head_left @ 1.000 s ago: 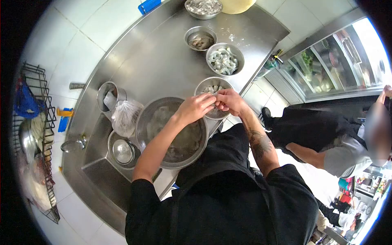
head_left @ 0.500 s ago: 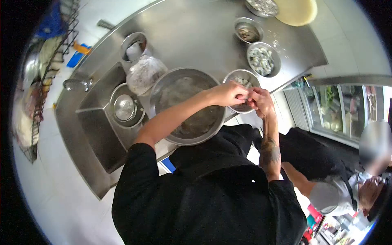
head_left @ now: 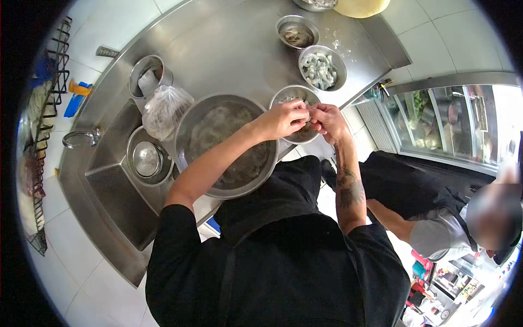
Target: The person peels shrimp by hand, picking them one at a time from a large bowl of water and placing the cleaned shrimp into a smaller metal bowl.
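Over a small metal bowl point(head_left: 277, 98) at the counter's front edge, my left hand point(head_left: 286, 117) and my right hand point(head_left: 328, 122) meet fingertip to fingertip. Both are closed in a pinch; whatever lies between the fingers is too small and hidden to name. Pale pieces show in that bowl, partly covered by my hands. Left of it stands a large metal basin point(head_left: 188, 117) of cloudy water, under my left forearm. Behind the small bowl are a bowl of grey-white peeled shrimp point(head_left: 320, 70) and a bowl with brownish contents point(head_left: 297, 35).
A knotted plastic bag point(head_left: 166, 111) and a metal pot point(head_left: 133, 82) stand beside the sink point(head_left: 122, 201), which holds a strainer point(head_left: 147, 158). A yellowish round item point(head_left: 362, 5) lies at the back. A co-worker point(head_left: 436, 234) is close on the right.
The view has shifted, so the counter and bowls appear further left and mostly higher. My hands remain together over the small bowl, with fingers slightly rearranged.
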`<action>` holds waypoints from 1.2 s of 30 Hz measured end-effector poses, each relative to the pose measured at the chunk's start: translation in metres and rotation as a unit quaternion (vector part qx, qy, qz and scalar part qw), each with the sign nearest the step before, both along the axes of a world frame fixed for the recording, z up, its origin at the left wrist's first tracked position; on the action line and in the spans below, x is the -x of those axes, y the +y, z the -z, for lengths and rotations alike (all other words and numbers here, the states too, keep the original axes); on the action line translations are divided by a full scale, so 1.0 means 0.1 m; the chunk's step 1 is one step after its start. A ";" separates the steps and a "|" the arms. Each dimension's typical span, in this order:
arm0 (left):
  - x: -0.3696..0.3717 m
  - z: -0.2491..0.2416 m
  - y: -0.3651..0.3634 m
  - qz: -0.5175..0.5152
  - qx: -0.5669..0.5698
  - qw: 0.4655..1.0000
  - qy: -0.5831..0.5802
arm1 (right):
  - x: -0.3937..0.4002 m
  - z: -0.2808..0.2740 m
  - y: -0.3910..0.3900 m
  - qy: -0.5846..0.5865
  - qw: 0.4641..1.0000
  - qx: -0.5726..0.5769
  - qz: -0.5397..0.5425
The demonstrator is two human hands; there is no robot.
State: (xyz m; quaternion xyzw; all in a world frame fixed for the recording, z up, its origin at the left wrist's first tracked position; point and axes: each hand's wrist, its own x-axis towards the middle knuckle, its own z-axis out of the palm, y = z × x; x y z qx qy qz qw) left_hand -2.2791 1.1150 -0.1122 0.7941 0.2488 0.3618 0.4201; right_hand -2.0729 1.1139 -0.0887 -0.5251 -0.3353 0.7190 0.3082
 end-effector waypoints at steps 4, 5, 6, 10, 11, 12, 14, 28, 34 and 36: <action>0.05 0.02 0.01 0.006 -0.003 1.000 -0.017 | 0.01 -0.01 -0.03 -0.031 0.999 -0.006 0.001; 0.10 0.04 0.01 0.009 -0.006 1.000 -0.019 | 0.02 -0.01 -0.03 -0.033 0.999 -0.008 0.005; 0.13 0.05 -0.01 0.011 0.013 1.000 -0.019 | 0.01 -0.03 -0.03 -0.032 0.999 -0.016 -0.003; 0.18 0.10 -0.01 0.012 0.045 0.999 -0.024 | -0.14 -0.05 0.02 -0.047 0.998 -0.025 -0.040; 0.19 0.10 0.00 0.005 0.053 0.998 -0.020 | -0.19 -0.06 0.04 -0.059 0.996 -0.030 -0.059; 0.22 0.10 0.02 0.005 0.051 0.998 -0.021 | -0.25 -0.10 0.07 -0.104 0.991 -0.047 -0.069; 0.25 0.07 0.07 0.005 0.080 0.997 0.006 | -0.40 -0.21 0.15 -0.135 0.983 -0.060 -0.109; 1.17 0.66 -0.29 -0.248 0.145 0.916 0.279 | -0.48 0.28 0.22 -0.399 0.888 -0.221 -0.061; 0.96 0.90 -0.62 -0.322 0.072 0.869 0.369 | 0.25 0.45 -0.15 -0.366 0.893 -0.239 -0.105; 0.87 0.99 -0.55 -0.311 0.082 0.859 0.398 | 0.46 0.40 -0.21 -0.391 0.865 -0.296 -0.112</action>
